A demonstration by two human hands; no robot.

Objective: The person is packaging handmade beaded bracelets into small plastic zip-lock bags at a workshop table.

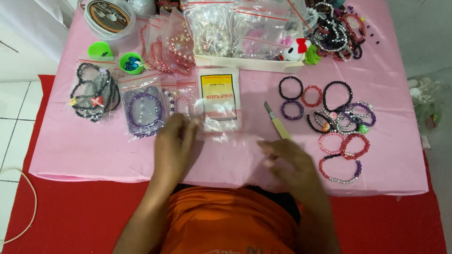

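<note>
My left hand [173, 146] hovers blurred over the pink table cover [84, 150]. Its fingertips are at the edge of a clear empty plastic bag [221, 134], and I cannot tell whether it grips the bag. My right hand [288, 162] is also blurred, with fingers spread and nothing in it, just below a small cutter knife [278, 123]. A pack of clear bags with a yellow label [218, 98] lies beyond the hands. A bagged purple bracelet [141, 112] lies left of my left hand. Loose bead bracelets [340, 121] lie to the right.
A bagged black bracelet [92, 89] is at far left, with two green caps [131, 62] and a round cord spool [109, 16] behind. A white box of bagged beads [235, 61] and a heap of bracelets [336, 28] stand at the back. A red mat [70, 211] surrounds the table.
</note>
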